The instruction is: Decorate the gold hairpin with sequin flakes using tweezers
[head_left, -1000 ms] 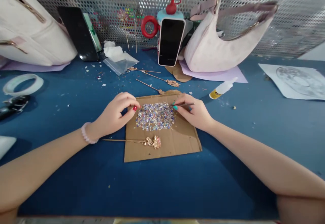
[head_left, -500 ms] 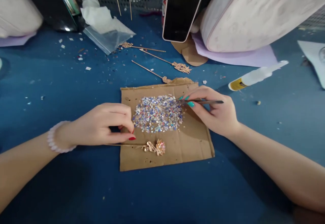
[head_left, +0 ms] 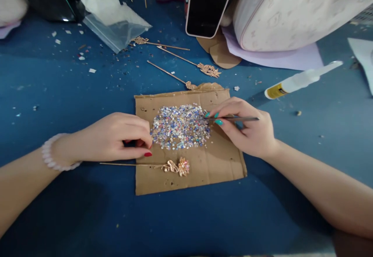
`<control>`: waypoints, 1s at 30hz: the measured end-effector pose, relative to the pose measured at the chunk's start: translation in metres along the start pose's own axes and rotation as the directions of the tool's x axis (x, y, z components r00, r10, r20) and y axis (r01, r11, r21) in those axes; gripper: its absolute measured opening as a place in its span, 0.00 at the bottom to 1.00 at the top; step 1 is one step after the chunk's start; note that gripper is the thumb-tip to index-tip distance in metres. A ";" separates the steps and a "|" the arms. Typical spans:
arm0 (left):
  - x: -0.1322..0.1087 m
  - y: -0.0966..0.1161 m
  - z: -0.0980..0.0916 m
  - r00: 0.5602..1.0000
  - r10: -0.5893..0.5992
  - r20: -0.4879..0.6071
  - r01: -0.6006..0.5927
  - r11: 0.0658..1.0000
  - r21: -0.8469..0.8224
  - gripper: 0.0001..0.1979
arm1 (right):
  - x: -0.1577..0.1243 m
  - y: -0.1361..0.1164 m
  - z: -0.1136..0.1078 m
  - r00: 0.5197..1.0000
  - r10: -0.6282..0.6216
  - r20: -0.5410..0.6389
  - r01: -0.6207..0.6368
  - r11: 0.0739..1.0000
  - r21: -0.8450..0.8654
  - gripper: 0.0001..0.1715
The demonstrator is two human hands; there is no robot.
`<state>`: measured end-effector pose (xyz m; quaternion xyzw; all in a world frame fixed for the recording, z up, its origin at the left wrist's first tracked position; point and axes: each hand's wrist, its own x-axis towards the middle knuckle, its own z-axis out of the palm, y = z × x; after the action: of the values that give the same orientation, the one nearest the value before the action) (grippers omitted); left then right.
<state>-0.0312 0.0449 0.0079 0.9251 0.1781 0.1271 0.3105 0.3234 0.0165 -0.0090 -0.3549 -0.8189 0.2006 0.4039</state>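
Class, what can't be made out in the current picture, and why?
All in the head view:
Slim dark tool in the right hand: tip too small among the gems.
Whether the left hand pinches anything: hidden by the hand itself.
Phone: top cut off by the upper edge.

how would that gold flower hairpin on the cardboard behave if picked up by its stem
The hairpin probably stays stiff, as its thin, metallic-looking stem lies straight. It may dip or twist in the fingers, since the bulkier flower sits at one end. Rolling seems unlikely, given its uneven outline.
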 end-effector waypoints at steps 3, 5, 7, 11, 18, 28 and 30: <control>-0.001 0.000 -0.001 1.000 0.006 0.006 -0.006 1.000 0.011 0.11 | 0.002 -0.001 -0.002 0.999 -0.038 0.016 0.038 0.999 0.009 0.11; -0.002 0.000 -0.001 1.000 0.007 0.012 -0.008 1.000 0.019 0.11 | 0.002 0.000 -0.001 0.999 -0.048 -0.018 0.048 0.999 -0.001 0.11; -0.003 0.000 0.000 1.000 -0.014 0.021 0.014 1.000 0.028 0.11 | 0.001 0.002 0.000 0.997 -0.041 -0.063 0.039 0.999 -0.033 0.11; -0.004 0.001 0.001 0.999 -0.034 0.033 0.032 0.998 0.045 0.12 | 0.001 0.006 0.002 0.995 -0.003 -0.096 -0.005 0.997 -0.077 0.12; -0.003 0.002 -0.001 1.000 0.004 0.023 -0.006 0.998 0.058 0.10 | 0.003 0.003 0.000 1.000 0.019 -0.018 -0.020 0.998 -0.060 0.10; -0.006 0.004 -0.001 1.000 -0.005 0.012 0.004 0.999 0.045 0.09 | 0.001 0.003 0.001 0.999 0.022 -0.034 -0.023 1.000 -0.016 0.09; -0.006 0.005 -0.001 1.000 -0.015 0.018 0.014 0.999 0.049 0.09 | 0.001 0.003 0.001 0.999 0.004 -0.037 -0.005 1.000 -0.025 0.09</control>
<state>-0.0354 0.0398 0.0110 0.9322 0.1851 0.1118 0.2901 0.3236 0.0198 -0.0108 -0.3654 -0.8131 0.1844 0.4139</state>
